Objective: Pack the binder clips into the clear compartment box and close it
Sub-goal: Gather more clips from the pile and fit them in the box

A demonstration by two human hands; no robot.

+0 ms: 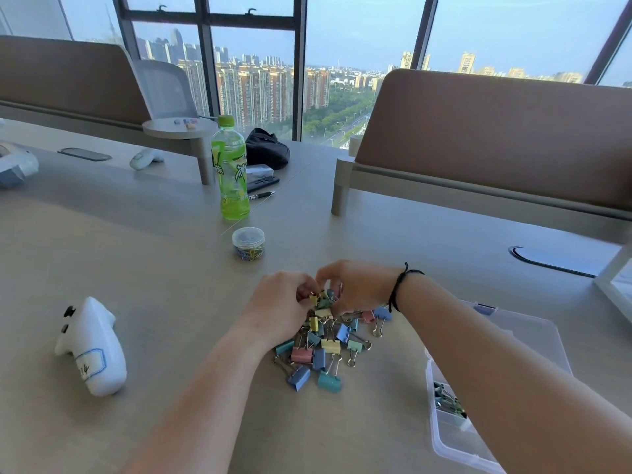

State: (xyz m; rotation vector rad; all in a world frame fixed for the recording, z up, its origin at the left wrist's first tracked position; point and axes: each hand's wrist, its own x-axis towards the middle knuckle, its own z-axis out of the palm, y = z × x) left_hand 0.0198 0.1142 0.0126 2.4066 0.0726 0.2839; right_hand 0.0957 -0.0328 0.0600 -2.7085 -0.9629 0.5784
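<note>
Clips [321,350] piled mid-desk, pinched at far edge by left hand [284,302] and right hand [359,285]. Box [455,436] partly hidden by right forearm; jar [248,243] and bottle [231,169] stood beyond.

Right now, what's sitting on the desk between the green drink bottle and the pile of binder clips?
In the head view, a small round clear tub of paper clips stands between the green drink bottle and the binder clips; both hands work at the pile's far edge.
</note>
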